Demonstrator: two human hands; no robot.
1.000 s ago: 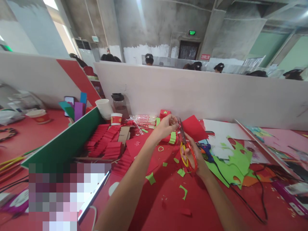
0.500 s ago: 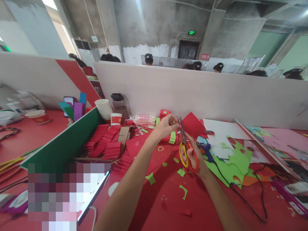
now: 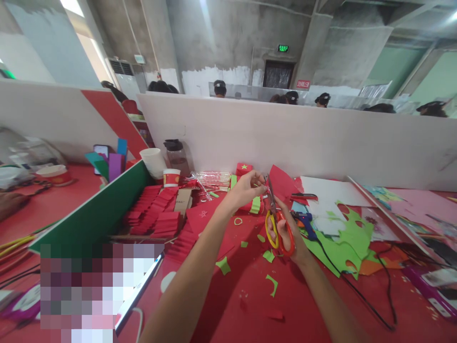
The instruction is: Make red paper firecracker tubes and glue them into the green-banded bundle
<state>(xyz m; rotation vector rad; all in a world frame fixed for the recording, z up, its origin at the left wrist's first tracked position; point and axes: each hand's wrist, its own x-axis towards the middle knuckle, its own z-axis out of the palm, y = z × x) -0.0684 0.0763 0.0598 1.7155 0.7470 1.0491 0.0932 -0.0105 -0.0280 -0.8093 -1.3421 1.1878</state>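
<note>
Red sheet (image 3: 283, 182) is tilting up just behind the scissors (image 3: 273, 206), above the bench (image 3: 296, 309), its near edge sitting by the blades. From my remote seat I'm pinching w/ the L hand (image 3: 248, 186): thumb & fingertips are meeting at the sheet's edge, though the blades are partly hiding that grip. W/ the R hand (image 3: 284, 232) I'm gripping the scissors, fingers going thru the yellow & red loops; the blades are pointing fwd, only slightly apart, tips right nr the L fingertips. I'm not able to make out what's btwn them. Nr the forearms, lime-green scraps (image 3: 224, 265) are lying scattered. To the R, a blue glue gun (image 3: 305, 221) is resting by a holed green sheet (image 3: 342, 243), w/ a cutter (image 3: 303, 196) lying just beyond. To the L, folded red strips (image 3: 150, 209) are sitting in stacks; a red paper cup (image 3: 172, 177), a taller white cup (image 3: 153, 162) & a dark-lidded bottle (image 3: 176, 157) are standing behind. Past the green divider (image 3: 107, 209), another person's hand (image 3: 10, 205) is showing at the far L edge, blurry.
</note>
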